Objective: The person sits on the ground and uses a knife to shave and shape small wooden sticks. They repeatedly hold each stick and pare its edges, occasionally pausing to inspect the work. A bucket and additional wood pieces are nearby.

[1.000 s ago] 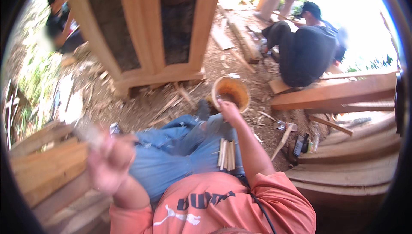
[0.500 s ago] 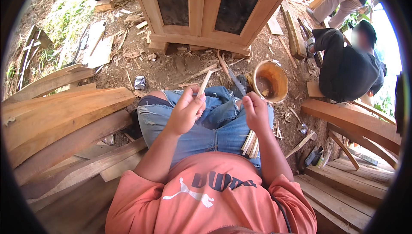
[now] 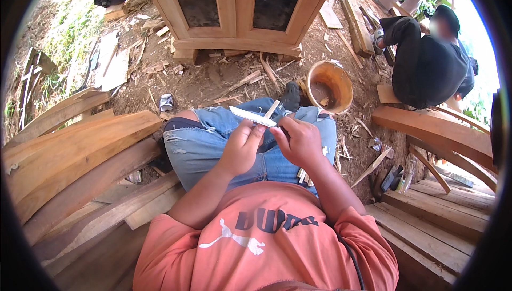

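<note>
Above my lap, my right hand (image 3: 300, 140) grips a knife; its bright blade (image 3: 252, 115) points left across the front of my left hand. My left hand (image 3: 244, 146) is closed on a thin wooden stick (image 3: 271, 109), whose pale end sticks up behind the blade. The two hands are close together, with the blade lying over the stick. Where the stick enters the fingers is partly hidden by the blade. Several cut sticks (image 3: 304, 176) rest on my jeans beneath my right forearm, which covers part of them.
A yellowish bucket (image 3: 329, 87) stands beyond my right knee. Ahead is a wooden panelled frame (image 3: 237, 43). Planks (image 3: 85, 149) are stacked at my left, and more boards (image 3: 426, 200) lie at my right. A person in dark clothes (image 3: 429, 61) sits at the right. Wood shavings litter the ground.
My right hand has come left, and the knife has swung from pointing up and away to pointing left over the stick. My left hand has shifted slightly right and down with the stick.
</note>
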### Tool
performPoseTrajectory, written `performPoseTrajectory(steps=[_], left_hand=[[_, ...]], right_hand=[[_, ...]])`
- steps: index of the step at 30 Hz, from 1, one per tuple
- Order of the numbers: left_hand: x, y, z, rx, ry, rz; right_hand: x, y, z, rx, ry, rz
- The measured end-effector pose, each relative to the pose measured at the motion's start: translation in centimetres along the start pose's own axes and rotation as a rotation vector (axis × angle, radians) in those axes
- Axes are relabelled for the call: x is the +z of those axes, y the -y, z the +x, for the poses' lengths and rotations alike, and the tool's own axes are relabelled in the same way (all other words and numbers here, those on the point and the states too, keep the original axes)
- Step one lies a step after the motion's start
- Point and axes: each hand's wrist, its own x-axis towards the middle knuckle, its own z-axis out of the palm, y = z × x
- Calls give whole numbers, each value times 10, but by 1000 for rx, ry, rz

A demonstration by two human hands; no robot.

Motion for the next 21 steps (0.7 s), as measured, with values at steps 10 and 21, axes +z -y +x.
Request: performPoseTrajectory(steps=[10, 21], left_hand=[[9, -13, -20, 18, -2, -8], [7, -8, -14, -147, 62, -201]], right_hand=[[-46, -67, 28, 348, -199, -91], [-1, 0, -14, 33, 51, 54]])
